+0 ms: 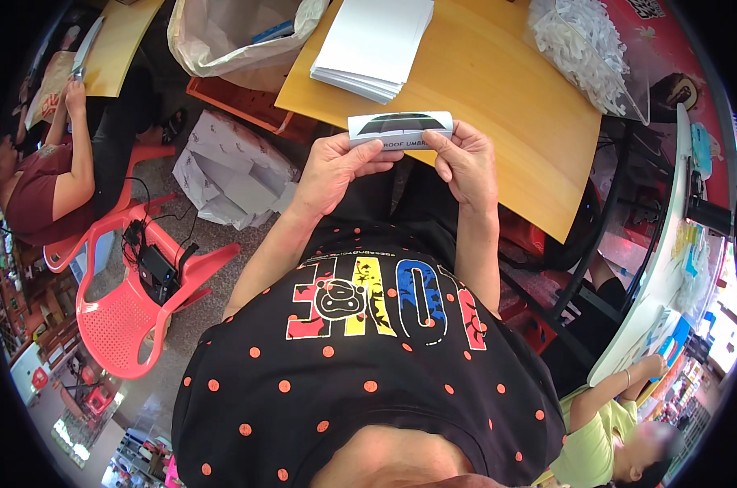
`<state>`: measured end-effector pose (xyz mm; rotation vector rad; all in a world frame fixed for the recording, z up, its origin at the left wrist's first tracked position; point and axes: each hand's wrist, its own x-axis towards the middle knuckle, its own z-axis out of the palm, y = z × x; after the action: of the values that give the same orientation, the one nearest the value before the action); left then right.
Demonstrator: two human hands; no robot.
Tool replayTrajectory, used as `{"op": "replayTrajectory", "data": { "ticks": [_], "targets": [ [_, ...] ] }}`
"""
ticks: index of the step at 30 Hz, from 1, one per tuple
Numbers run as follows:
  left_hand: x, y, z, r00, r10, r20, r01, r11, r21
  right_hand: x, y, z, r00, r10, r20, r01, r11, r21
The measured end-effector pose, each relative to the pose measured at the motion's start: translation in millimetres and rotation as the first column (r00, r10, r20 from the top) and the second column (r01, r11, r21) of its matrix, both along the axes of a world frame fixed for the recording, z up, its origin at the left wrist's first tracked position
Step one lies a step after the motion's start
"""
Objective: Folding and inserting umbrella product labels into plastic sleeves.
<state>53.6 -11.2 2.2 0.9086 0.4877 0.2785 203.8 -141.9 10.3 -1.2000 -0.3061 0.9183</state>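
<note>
Both of my hands hold a small printed paper card (pixel 401 130) over the near edge of the wooden table (pixel 498 106). It is pale grey-white, with a dark arched picture and a line of lettering, and it looks bent or folded along its length. My left hand (pixel 340 169) closes on its left end, thumb in front and fingers behind. At the right end, my right hand (pixel 468 163) pinches it, the thumb pressing on the front. Just beyond the card, a stack of white sheets (pixel 372 47) lies on the table.
A clear bin of translucent plastic pieces (pixel 584 53) stands at the table's far right. Left of the table are a white-lined bag (pixel 222 57), an orange crate (pixel 214 96) and a white sack (pixel 230 175). A red chair (pixel 120 321) holds a black device. People sit at left and lower right.
</note>
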Motion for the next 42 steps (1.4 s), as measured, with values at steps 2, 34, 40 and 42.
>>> {"op": "replayTrajectory", "data": {
  "ticks": [2, 34, 40, 42],
  "targets": [
    [-0.3, 0.4, -0.8, 1.000, -0.011, -0.009, 0.011, 1.000, 0.024, 0.1, -0.2, 0.7, 1.000, 0.006, 0.003, -0.006, 1.000, -0.009],
    [10.6, -7.7, 24.6, 0.980, 0.192, 0.056, -0.184, 0.758, 0.625, 20.0, 1.3, 24.0, 0.053, 0.177, 0.983, 0.020, 0.984, -0.178],
    [7.6, -10.3, 26.4, 0.981, 0.194, 0.008, -0.128, 0.618, 0.776, 17.5, 9.3, 17.0, 0.073, 0.152, 0.986, 0.020, 0.988, -0.154],
    [6.7, -9.8, 29.6, 0.980, 0.201, -0.005, -0.111, 0.561, 0.820, 18.1, 8.8, 12.9, 0.067, 0.177, 0.982, 0.027, 0.983, -0.180]
  ]
}}
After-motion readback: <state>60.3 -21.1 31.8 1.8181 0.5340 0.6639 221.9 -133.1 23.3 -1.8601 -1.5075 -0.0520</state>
